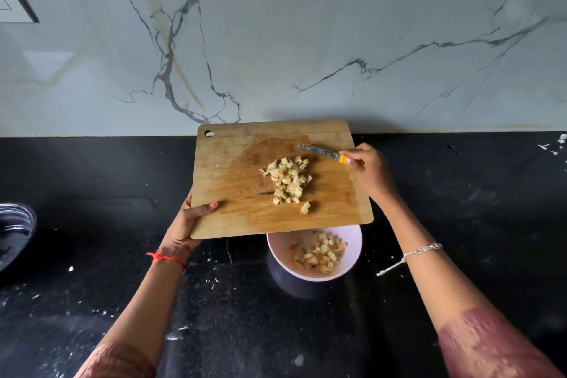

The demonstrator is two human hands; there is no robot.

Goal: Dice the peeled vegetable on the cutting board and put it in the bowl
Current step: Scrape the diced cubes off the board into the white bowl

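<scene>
My left hand grips the left edge of the wooden cutting board, thumb on top, and holds it raised with its near edge over the pale pink bowl. A pile of pale diced vegetable lies on the board's middle. More diced pieces sit inside the bowl. My right hand holds a small knife by its yellow handle, blade lying over the board just beyond the pile.
The black counter carries white scraps and specks, thickest at the far right. A dark round metal vessel sits at the left edge. A marble wall rises directly behind the board.
</scene>
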